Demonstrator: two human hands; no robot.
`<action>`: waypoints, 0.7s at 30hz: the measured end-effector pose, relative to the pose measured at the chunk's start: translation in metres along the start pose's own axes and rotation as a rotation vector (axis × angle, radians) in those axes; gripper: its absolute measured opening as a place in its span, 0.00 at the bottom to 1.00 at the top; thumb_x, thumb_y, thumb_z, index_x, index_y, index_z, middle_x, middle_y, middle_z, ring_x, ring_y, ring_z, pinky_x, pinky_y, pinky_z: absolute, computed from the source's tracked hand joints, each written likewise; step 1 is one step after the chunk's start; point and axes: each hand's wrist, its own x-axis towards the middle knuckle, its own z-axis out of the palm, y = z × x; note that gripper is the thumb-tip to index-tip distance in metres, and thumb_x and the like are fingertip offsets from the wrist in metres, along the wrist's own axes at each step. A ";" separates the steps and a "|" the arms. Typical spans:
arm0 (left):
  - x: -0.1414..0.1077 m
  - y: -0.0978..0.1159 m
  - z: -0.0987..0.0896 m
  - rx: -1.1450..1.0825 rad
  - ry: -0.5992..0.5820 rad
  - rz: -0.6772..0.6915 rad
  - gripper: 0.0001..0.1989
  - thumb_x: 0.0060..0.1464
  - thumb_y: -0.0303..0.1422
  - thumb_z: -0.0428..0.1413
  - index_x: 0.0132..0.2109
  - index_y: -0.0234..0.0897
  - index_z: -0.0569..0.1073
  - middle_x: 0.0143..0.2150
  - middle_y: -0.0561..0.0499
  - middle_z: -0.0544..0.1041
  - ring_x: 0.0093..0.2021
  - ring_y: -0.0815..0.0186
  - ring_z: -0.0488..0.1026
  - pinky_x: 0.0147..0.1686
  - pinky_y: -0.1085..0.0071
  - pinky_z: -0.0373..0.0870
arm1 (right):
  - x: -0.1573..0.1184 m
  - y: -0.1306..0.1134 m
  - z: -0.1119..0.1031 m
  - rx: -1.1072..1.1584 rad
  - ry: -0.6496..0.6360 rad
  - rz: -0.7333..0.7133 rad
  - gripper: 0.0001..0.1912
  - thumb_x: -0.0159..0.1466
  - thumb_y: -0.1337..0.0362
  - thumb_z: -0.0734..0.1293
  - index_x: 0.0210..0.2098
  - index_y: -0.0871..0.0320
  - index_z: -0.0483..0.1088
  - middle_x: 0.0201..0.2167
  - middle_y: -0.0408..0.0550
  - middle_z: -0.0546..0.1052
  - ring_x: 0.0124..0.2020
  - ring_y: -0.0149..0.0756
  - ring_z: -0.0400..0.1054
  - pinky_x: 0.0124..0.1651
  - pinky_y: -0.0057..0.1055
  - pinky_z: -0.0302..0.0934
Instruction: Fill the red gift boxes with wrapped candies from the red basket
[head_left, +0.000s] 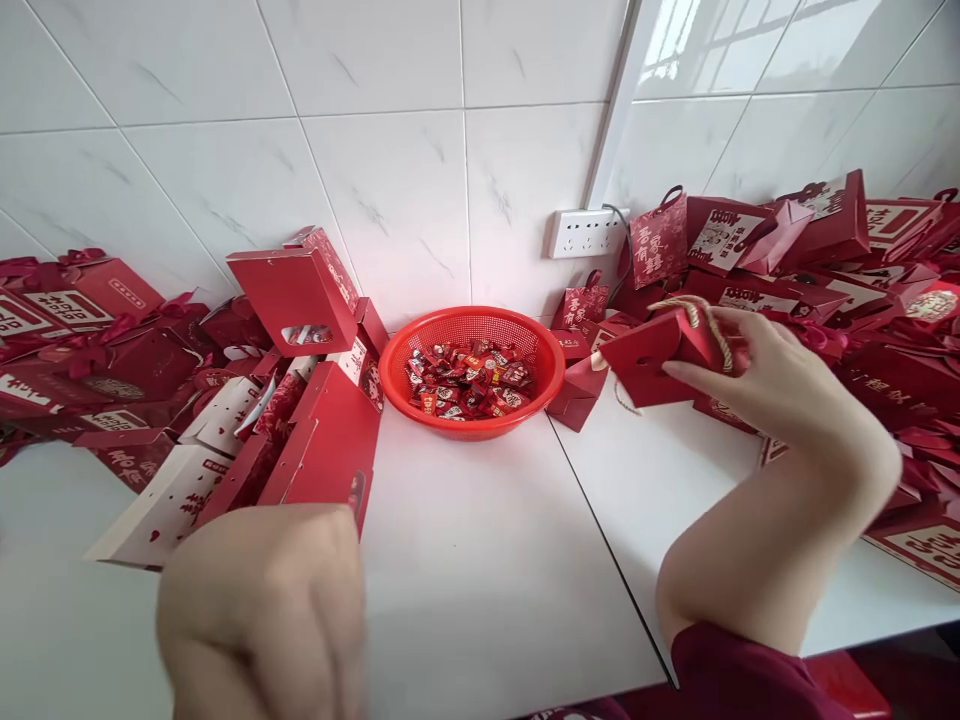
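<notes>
Your two hands are well apart: the right hand (787, 388) is clamped on a small red box (637, 358), thumb on its near side and the twisted rope handle (724, 345) looped beside your fingers. Your left hand (262, 600) is blurred, knuckles towards you, so I can't fairly tell whether it grips anything; upright red cartons (326, 435) stand just beyond it. Between your hands you have open room on the white bench (457, 590), crossed on your right-hand side by a dark seam (609, 540). That room ends, beyond both hands, at the red basket (480, 428) of wrapped sweets (476, 380). Past your right hand, piled gift boxes (724, 238) crowd the wall side, while the bench's near edge passes below your right forearm.
</notes>
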 end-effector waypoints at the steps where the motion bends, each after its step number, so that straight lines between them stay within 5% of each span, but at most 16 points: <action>1: 0.005 0.002 0.001 -0.099 -0.009 -0.028 0.28 0.55 0.40 0.61 0.62 0.64 0.67 0.41 0.57 0.83 0.35 0.66 0.82 0.35 0.85 0.77 | -0.007 -0.011 -0.004 0.120 -0.073 -0.101 0.40 0.56 0.44 0.71 0.64 0.48 0.59 0.58 0.57 0.69 0.55 0.54 0.67 0.55 0.49 0.61; 3: 0.013 0.007 0.005 -0.197 0.014 -0.150 0.27 0.59 0.32 0.59 0.63 0.57 0.68 0.44 0.52 0.83 0.40 0.65 0.82 0.43 0.81 0.77 | -0.016 -0.036 -0.002 0.370 -0.396 -0.344 0.41 0.56 0.47 0.73 0.65 0.49 0.60 0.58 0.54 0.71 0.53 0.50 0.69 0.53 0.43 0.65; 6: 0.019 0.012 0.011 -0.096 0.079 -0.278 0.21 0.59 0.32 0.59 0.58 0.53 0.75 0.44 0.51 0.83 0.42 0.63 0.81 0.41 0.75 0.76 | -0.018 -0.076 0.026 0.464 -0.907 -0.685 0.37 0.56 0.50 0.74 0.62 0.51 0.64 0.57 0.49 0.73 0.53 0.45 0.70 0.54 0.35 0.65; 9: 0.024 0.012 0.013 0.002 0.101 -0.385 0.16 0.60 0.36 0.59 0.55 0.50 0.77 0.43 0.52 0.83 0.38 0.65 0.81 0.38 0.75 0.75 | -0.018 -0.113 0.072 0.431 -1.266 -0.805 0.30 0.61 0.51 0.71 0.60 0.52 0.67 0.54 0.46 0.76 0.51 0.40 0.71 0.49 0.29 0.65; 11: 0.027 0.010 0.012 0.080 0.131 -0.511 0.14 0.62 0.38 0.56 0.53 0.48 0.78 0.44 0.52 0.83 0.38 0.65 0.80 0.39 0.75 0.73 | -0.021 -0.128 0.101 0.266 -1.265 -0.831 0.30 0.61 0.50 0.71 0.59 0.56 0.68 0.53 0.51 0.76 0.51 0.43 0.71 0.48 0.31 0.65; 14: 0.029 0.006 0.009 0.200 0.186 -0.651 0.14 0.65 0.39 0.51 0.50 0.48 0.80 0.45 0.54 0.82 0.42 0.64 0.79 0.43 0.74 0.71 | -0.029 -0.133 0.124 0.113 -1.075 -0.787 0.25 0.65 0.55 0.67 0.59 0.59 0.68 0.53 0.57 0.75 0.50 0.47 0.71 0.47 0.36 0.64; 21: 0.032 -0.015 0.014 0.307 0.218 -0.858 0.16 0.64 0.43 0.50 0.54 0.48 0.76 0.53 0.53 0.77 0.50 0.61 0.74 0.48 0.70 0.67 | -0.041 -0.128 0.100 0.264 -0.885 -0.884 0.16 0.68 0.66 0.62 0.54 0.56 0.71 0.51 0.51 0.76 0.48 0.42 0.71 0.48 0.35 0.63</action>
